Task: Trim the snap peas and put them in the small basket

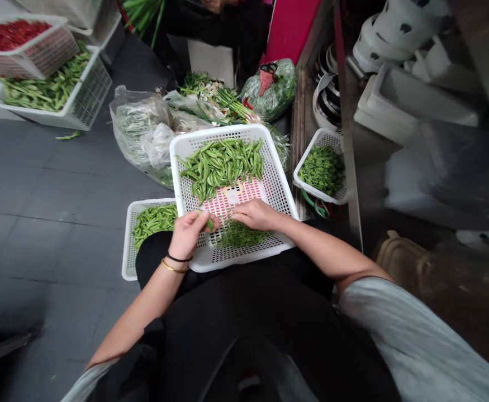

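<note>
A white plastic basket point(280, 187) rests tilted on my lap. Green pea pods point(225, 164) lie heaped in its far half, and a smaller pile of thin green trimmings point(242, 234) lies in the near half. Over the basket's left rim, my left hand point(189, 230) pinches a green pea pod point(209, 224) between thumb and fingers. My right hand point(255, 215) is just above the trimmings, its fingers closed together; whatever they may hold is hidden. Beside my left knee, a second white basket point(129, 240) holds more green pods point(155, 223).
Bagged greens point(143, 131) and loose spring onions point(227, 103) lie beyond my basket. To the right stands a basket of leafy greens point(323, 170) by a metal shelf edge point(351, 184). Stacked baskets point(87, 92) with pods and red peppers are far left. Another person point(223, 28) sits opposite.
</note>
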Demonstrator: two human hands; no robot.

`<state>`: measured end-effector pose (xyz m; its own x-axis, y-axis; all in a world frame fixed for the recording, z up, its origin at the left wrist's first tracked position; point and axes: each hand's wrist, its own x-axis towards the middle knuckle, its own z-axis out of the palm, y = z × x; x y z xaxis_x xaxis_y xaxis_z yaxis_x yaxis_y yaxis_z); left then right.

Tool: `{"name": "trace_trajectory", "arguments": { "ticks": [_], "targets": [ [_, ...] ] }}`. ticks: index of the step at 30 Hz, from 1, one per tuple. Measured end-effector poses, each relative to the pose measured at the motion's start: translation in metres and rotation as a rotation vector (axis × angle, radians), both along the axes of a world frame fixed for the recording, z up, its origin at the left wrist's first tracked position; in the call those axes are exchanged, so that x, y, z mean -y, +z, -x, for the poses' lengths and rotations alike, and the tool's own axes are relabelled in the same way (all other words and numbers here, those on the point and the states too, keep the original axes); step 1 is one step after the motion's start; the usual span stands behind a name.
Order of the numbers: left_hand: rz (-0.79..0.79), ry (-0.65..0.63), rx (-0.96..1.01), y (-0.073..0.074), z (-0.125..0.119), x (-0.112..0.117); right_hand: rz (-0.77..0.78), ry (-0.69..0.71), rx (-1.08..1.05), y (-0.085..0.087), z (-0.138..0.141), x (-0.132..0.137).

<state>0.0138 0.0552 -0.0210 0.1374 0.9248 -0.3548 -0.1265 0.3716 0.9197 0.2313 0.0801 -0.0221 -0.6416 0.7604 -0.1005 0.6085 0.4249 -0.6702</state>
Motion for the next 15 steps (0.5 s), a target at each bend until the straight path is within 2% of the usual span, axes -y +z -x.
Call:
{"name": "trace_trajectory", "arguments": {
  "ticks": [2, 4, 5, 7, 9, 12, 15],
  "targets": [
    [-0.035, 0.239, 0.063, -0.002, 0.014, -0.007, 0.209, 0.035, 0.115, -0.013, -0.013, -0.014],
    [-0.04, 0.326, 0.145, -0.002, 0.023, -0.011, 0.376, -0.028, 0.218, -0.029, -0.02, -0.033],
    [-0.034, 0.309, 0.189, -0.001, 0.025, -0.012, 0.399, -0.125, 0.257, -0.039, -0.019, -0.045],
    [0.014, 0.219, 0.277, 0.002, 0.023, -0.009, 0.309, -0.409, 0.29, -0.056, -0.012, -0.068],
    [0.102, 0.115, 0.346, 0.004, 0.018, -0.003, 0.262, -0.59, 0.275, -0.069, -0.002, -0.086],
    [0.177, 0.032, 0.319, 0.003, 0.014, 0.006, 0.286, -0.645, 0.205, -0.074, 0.007, -0.092],
    [0.192, 0.012, 0.181, -0.004, 0.013, 0.01, 0.332, -0.588, 0.137, -0.061, 0.007, -0.063]
  ]
}}
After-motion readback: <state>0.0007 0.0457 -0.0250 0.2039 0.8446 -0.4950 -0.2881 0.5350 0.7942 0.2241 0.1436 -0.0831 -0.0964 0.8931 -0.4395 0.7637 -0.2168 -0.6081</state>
